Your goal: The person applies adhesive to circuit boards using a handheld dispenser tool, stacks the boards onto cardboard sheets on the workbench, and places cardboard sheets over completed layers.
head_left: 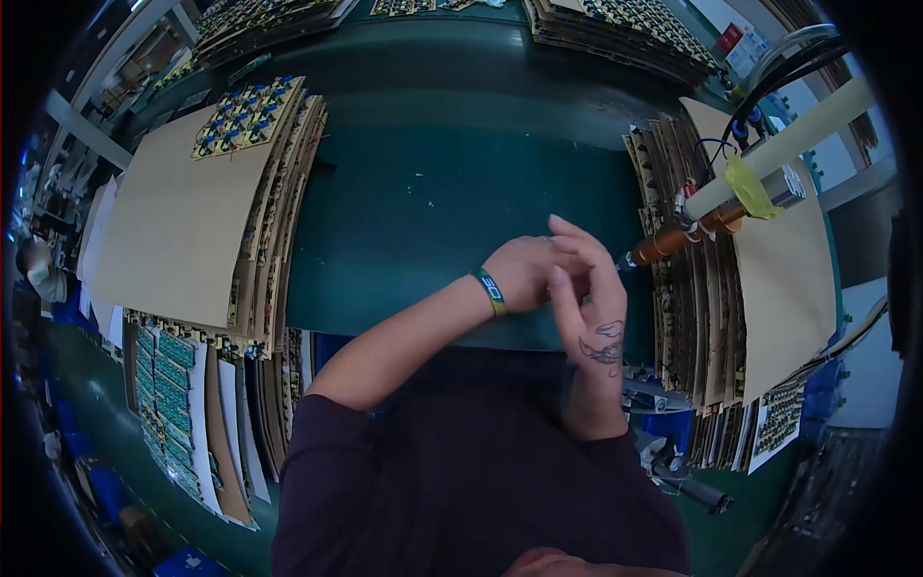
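My left hand (pixel 522 273), with a dark green and yellow wristband (pixel 488 289) at its wrist, is over the front part of the green work surface (pixel 433 192). My right hand (pixel 598 293) comes up beside it and overlaps its fingers. The right fingers are stretched and its thumb stands apart, with no object seen in it. Most of my left fingers are hidden behind the right hand, so their pose is unclear. Nearest to the right hand is the tip of a copper-coloured tool (pixel 663 245) on a pale pole (pixel 784 149).
At left stands a tall stack of cardboard sheets (pixel 183 221) layered with circuit boards, with a yellow board panel (pixel 248 117) on top. Another cardboard stack (pixel 788 279) is at right, behind the pole and cables. More board stacks (pixel 625 34) line the far edge. Green boards (pixel 171 385) stand at lower left.
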`<state>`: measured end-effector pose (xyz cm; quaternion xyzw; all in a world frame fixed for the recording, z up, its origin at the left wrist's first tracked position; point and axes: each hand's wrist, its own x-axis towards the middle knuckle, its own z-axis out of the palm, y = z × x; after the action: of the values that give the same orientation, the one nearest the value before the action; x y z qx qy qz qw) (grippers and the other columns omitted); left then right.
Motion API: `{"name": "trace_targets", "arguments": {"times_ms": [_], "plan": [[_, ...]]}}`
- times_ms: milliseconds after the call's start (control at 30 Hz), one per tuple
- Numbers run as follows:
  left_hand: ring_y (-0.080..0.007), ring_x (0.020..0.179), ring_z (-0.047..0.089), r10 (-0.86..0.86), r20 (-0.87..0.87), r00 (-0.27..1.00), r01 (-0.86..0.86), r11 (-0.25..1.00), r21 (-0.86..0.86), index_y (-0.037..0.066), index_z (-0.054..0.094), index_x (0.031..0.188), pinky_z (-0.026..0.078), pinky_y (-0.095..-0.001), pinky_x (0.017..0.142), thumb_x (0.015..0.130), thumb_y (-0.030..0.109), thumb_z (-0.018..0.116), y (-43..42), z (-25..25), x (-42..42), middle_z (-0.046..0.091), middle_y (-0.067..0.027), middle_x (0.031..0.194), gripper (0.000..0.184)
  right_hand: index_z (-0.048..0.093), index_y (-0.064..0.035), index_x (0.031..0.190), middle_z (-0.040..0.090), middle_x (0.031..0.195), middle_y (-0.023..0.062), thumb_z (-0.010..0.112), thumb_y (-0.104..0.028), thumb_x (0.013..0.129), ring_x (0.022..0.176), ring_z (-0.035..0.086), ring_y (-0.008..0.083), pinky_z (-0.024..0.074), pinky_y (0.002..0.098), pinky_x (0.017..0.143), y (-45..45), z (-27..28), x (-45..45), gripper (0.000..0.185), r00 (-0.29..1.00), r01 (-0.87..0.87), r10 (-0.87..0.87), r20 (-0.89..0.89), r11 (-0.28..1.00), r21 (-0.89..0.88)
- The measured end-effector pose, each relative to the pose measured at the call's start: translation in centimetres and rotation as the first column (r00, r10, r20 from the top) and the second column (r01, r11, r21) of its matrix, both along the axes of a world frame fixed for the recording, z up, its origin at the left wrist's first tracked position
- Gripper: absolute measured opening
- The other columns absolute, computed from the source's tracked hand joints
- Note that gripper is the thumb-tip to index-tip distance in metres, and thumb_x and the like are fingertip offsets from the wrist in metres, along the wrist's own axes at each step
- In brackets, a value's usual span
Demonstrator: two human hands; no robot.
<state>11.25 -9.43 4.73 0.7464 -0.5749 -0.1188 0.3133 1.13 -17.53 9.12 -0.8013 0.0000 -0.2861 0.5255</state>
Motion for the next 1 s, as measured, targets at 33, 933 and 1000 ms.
{"name": "trace_targets", "arguments": {"times_ms": [33,933,1000], "plan": [[-0.0292,0.084,0.061,0.002,0.001,1.000,-0.002,1.000,0.002,0.009,0.059,0.088,0.050,-0.0363,0.073,0.077,0.016,0.059,0.0,-0.6,0.4,0.063,-0.0110,0.090,0.013,0.059,-0.0030,0.102,0.063,0.102,0.0123,0.060,0.003,0.080,0.078,0.061,0.0149,0.0468,0.0234,0.061,-0.3,-0.1,-0.1,0.022,1.000,-0.002,0.002,0.001,1.000,0.002],[-0.0117,0.084,0.057,-0.172,-0.848,0.502,-0.309,0.880,-0.361,0.003,0.053,0.100,0.048,-0.0266,0.079,0.094,0.012,0.046,1.4,3.2,1.1,0.060,-0.0055,0.091,0.014,0.045,-0.0027,0.105,0.057,0.103,0.0118,0.061,0.003,0.081,0.065,0.051,0.0073,0.0430,0.0204,0.053,2.1,-7.8,-0.2,0.029,0.757,-0.629,0.630,0.174,0.630,0.456],[-0.0120,0.086,0.057,-0.088,-0.788,0.609,-0.375,0.844,-0.384,0.002,0.054,0.101,0.048,-0.0271,0.078,0.094,0.012,0.046,1.4,3.2,0.9,0.060,-0.0052,0.090,0.015,0.044,-0.0025,0.107,0.056,0.106,0.0139,0.059,0.002,0.082,0.066,0.052,0.0079,0.0435,0.0206,0.054,1.9,-7.0,-0.5,0.030,0.717,-0.654,0.668,0.202,0.542,0.528]]}}
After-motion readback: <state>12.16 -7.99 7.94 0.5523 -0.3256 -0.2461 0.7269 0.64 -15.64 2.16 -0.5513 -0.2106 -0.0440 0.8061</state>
